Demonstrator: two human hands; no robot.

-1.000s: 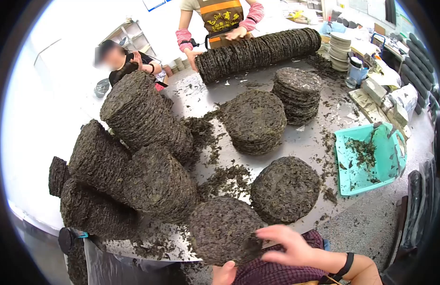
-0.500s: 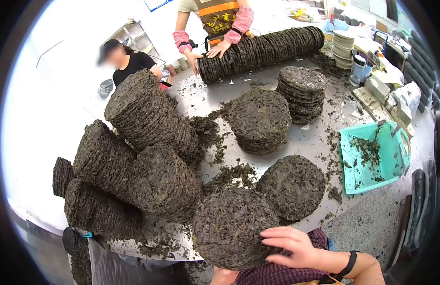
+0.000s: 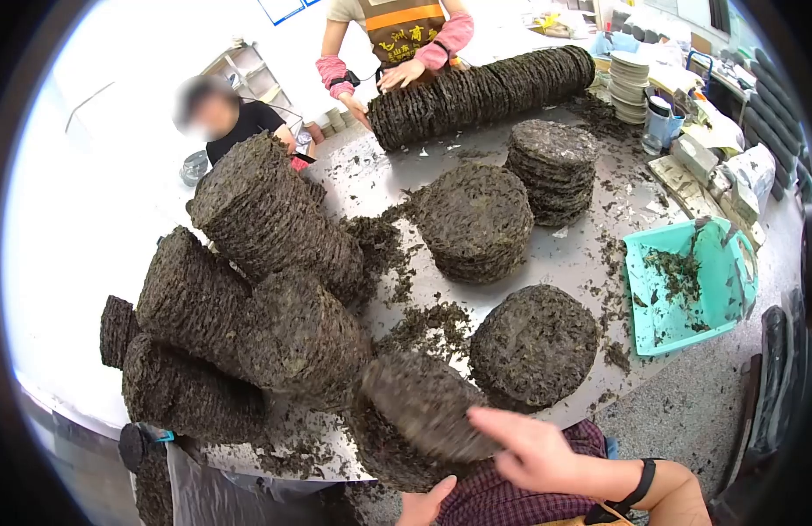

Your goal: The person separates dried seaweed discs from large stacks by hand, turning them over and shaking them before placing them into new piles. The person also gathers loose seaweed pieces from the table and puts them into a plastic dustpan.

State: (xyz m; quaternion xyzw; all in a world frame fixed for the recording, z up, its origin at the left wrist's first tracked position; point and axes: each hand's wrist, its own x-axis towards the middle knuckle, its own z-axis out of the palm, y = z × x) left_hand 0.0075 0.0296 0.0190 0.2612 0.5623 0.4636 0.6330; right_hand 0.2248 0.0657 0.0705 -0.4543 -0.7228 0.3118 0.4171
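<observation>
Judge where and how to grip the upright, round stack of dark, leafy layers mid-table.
Probably low on its curved side wall, one hand either side: the stack stands upright beside bare metal table, and its many thin layers might slide if gripped only near the top.

- On the table (image 3: 559,259) before us, we have leaning stacks (image 3: 274,219) crowded at the left.
- Near the middle, we see the centre stack (image 3: 473,219), with the far stack (image 3: 553,171) just beyond it to the right.
- The near stack (image 3: 534,346) sits closer to us, right of the loose scraps (image 3: 428,326).
- Across the far side lies a long roll (image 3: 480,96); plates (image 3: 630,83) stand beyond its right end.
- At our right is a tray (image 3: 717,280) with crumbs (image 3: 675,272) in it.
</observation>
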